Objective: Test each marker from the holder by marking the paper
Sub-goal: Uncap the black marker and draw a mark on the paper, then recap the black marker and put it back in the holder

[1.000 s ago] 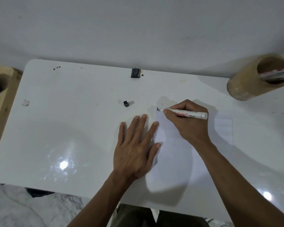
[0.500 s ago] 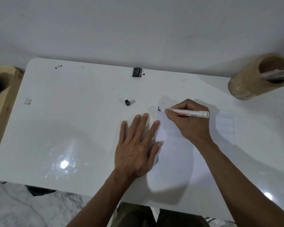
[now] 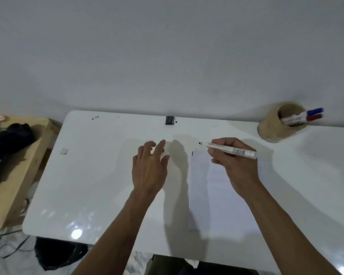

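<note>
Lifted off the paper [image 3: 216,195] since a second ago, the left hand [image 3: 150,171] now hovers left of it, fingers loosely spread and holding nothing. Right hand [image 3: 234,165] grips the uncapped black marker [image 3: 227,149], tip raised above the paper's far-left corner beside a short black mark [image 3: 192,153]. Beyond the paper, the holder [image 3: 274,128] on the bench [image 3: 99,175] keeps two markers.

your marker [image 3: 229,149] is white with a black tip. the paper [image 3: 216,195] is white, a black mark at its upper left corner. right of frame, the tan holder [image 3: 274,132] keeps blue-capped [image 3: 314,111] and red-capped [image 3: 314,117] markers. the table [image 3: 99,175] is glossy white.
</note>
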`<action>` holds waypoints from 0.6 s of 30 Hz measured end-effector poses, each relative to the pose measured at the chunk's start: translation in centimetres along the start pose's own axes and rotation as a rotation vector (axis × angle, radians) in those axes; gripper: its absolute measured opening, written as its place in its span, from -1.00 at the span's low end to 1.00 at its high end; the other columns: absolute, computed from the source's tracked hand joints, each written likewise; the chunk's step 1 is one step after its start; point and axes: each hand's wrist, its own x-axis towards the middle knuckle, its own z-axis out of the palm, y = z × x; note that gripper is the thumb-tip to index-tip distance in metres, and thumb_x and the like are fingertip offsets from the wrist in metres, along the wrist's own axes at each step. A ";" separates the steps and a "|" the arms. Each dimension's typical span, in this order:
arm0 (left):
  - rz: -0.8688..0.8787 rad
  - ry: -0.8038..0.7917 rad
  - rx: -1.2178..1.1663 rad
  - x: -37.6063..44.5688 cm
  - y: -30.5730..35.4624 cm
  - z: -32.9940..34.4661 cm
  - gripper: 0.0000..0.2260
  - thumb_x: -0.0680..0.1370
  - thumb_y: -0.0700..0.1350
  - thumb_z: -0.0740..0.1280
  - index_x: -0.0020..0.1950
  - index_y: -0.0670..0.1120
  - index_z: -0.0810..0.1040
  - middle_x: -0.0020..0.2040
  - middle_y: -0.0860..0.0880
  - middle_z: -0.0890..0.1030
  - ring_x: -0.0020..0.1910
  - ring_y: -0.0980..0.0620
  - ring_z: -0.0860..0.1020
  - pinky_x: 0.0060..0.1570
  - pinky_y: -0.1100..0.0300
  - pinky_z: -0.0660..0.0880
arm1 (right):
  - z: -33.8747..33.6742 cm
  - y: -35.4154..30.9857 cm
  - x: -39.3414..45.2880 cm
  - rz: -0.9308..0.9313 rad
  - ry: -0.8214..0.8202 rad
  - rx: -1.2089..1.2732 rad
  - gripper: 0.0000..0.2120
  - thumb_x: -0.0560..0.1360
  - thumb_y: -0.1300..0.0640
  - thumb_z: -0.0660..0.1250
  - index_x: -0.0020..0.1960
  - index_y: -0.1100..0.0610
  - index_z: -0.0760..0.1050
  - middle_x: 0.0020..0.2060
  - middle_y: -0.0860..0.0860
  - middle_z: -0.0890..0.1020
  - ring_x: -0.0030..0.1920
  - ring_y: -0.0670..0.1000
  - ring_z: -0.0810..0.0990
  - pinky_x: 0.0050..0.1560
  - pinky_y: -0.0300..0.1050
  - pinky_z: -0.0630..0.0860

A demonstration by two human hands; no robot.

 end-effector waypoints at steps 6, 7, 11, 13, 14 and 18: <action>0.043 -0.071 0.007 1.7 -0.8 0.1 -0.74 0.63 -0.12 0.28 0.30 -0.08 0.58 0.13 -0.09 0.65 0.16 -0.17 0.53 0.12 -0.01 0.40 | 0.6 0.2 -3.2 0.055 0.131 -0.012 -0.81 0.42 0.39 0.53 -0.10 0.17 0.60 -0.08 0.10 0.77 -0.12 0.04 0.72 -0.19 -0.06 0.67; 0.046 -0.050 0.008 2.0 -0.7 0.2 -0.77 0.63 -0.14 0.27 0.25 -0.10 0.60 0.08 -0.11 0.66 0.12 -0.17 0.54 0.09 -0.01 0.41 | 0.5 0.3 -3.9 0.056 0.150 -0.015 -0.81 0.42 0.38 0.53 -0.09 0.20 0.57 -0.08 0.10 0.77 -0.13 0.04 0.72 -0.20 -0.07 0.67; 0.129 -0.067 -0.200 0.0 -0.8 -1.4 -0.86 0.60 -0.20 0.30 0.00 -0.19 0.65 -0.13 -0.15 0.68 -0.07 -0.19 0.58 -0.07 0.01 0.46 | 1.5 -0.6 -9.5 -0.004 0.320 0.024 -0.81 0.43 0.32 0.54 -0.01 0.28 0.58 -0.09 0.08 0.78 -0.14 0.02 0.74 -0.23 -0.15 0.65; 0.049 -0.100 -0.380 -0.8 0.1 -1.8 -0.89 0.59 -0.20 0.35 0.02 -0.17 0.66 -0.10 -0.09 0.70 -0.08 -0.10 0.62 -0.08 0.12 0.46 | 1.5 -1.0 -9.8 -0.007 0.342 0.043 -0.83 0.48 0.26 0.51 0.04 0.24 0.60 -0.11 0.07 0.78 -0.15 0.02 0.75 -0.24 -0.16 0.65; 0.023 -0.102 -0.474 -1.3 0.4 -2.1 -0.91 0.58 -0.19 0.38 0.03 -0.15 0.67 -0.08 -0.03 0.71 -0.08 -0.02 0.63 -0.06 0.19 0.45 | 1.7 -1.2 -9.6 -0.001 0.358 0.044 -0.85 0.50 0.23 0.49 0.05 0.21 0.61 -0.12 0.06 0.78 -0.15 0.02 0.75 -0.24 -0.15 0.65; -0.021 -0.096 -0.855 -5.0 4.3 -4.7 -0.93 0.54 -0.15 0.44 -0.01 -0.01 0.69 -0.09 0.15 0.72 -0.10 0.21 0.63 -0.17 0.34 0.50 | 0.7 -3.7 -11.1 -0.117 0.355 0.063 -0.92 0.57 0.13 0.41 0.02 0.12 0.65 -0.16 0.00 0.77 -0.15 -0.02 0.75 -0.23 -0.13 0.67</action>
